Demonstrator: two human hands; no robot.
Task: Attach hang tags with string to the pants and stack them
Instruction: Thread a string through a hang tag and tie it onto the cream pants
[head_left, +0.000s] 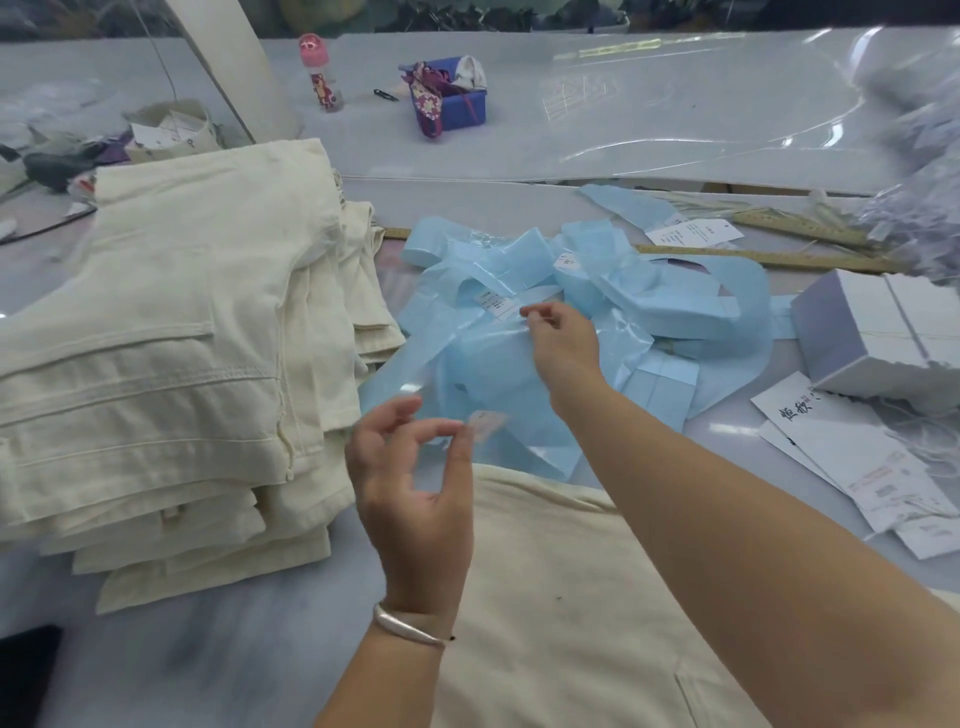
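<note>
Pants lay flat beneath both wrists. Left hand pinched a small sticker; right hand pinched blue backing strips heaped beyond. Stacked pants sat left on grey table.

left hand pinching, right hand pinching

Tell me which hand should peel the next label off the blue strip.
Probably the right hand: it is already over the blue backing strips, fingertips pinching at a white label. The left hand is nearer the body, apparently pinching a small label.
</note>
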